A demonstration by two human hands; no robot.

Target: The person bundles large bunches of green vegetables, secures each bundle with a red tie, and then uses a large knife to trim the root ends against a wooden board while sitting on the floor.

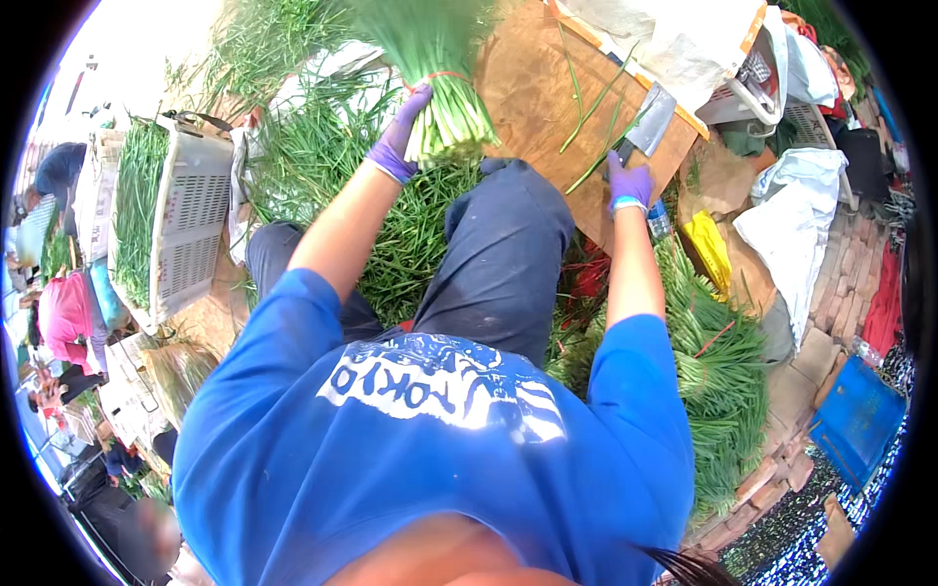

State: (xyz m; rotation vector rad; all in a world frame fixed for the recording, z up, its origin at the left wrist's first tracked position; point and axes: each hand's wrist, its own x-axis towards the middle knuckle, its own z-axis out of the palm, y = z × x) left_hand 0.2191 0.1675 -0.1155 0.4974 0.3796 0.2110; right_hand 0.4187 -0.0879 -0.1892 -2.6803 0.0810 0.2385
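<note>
My left hand, in a purple glove, is closed around a bunch of scallion-like greens. A red band circles the stalks; their pale ends point toward me, and the leafy far end is blurred. My right hand, gloved in purple too, grips a cleaver by its dark handle. Its broad grey blade points away from me, over the right side of a brown wooden board. A few loose green stalks lie on the board beside the blade.
Loose greens are heaped left of the board and between my legs. To my right lies a large pile of greens, with a red band visible. A white crate of greens stands left; a white basket and a blue panel are right.
</note>
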